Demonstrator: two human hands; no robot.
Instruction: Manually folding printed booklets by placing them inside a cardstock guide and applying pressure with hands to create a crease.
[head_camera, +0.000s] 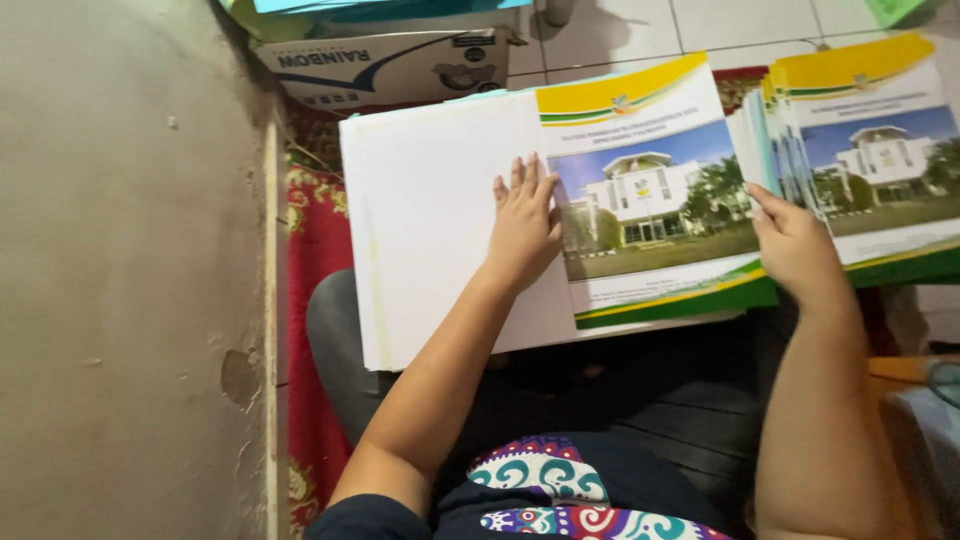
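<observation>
Two hands in view, both the person's own, over the lap. Left hand (524, 222) lies flat, fingers spread, palm down across the seam between a blank white sheet stack (430, 220) and one printed cover (650, 190); it grips nothing. Right hand (795, 248) is partly curled, thumb on top, pinching the edge of a second stack of covers (870, 150), fanned at its left edge; exact count of covers there unreadable. Both printed covers show a white building, blue sky, yellow-green bands. Red patterned rug (315, 250) under the stacks, wall (120, 280) on the left. Farther off: one cardboard box (390, 65), then white floor tiles (740, 22).
</observation>
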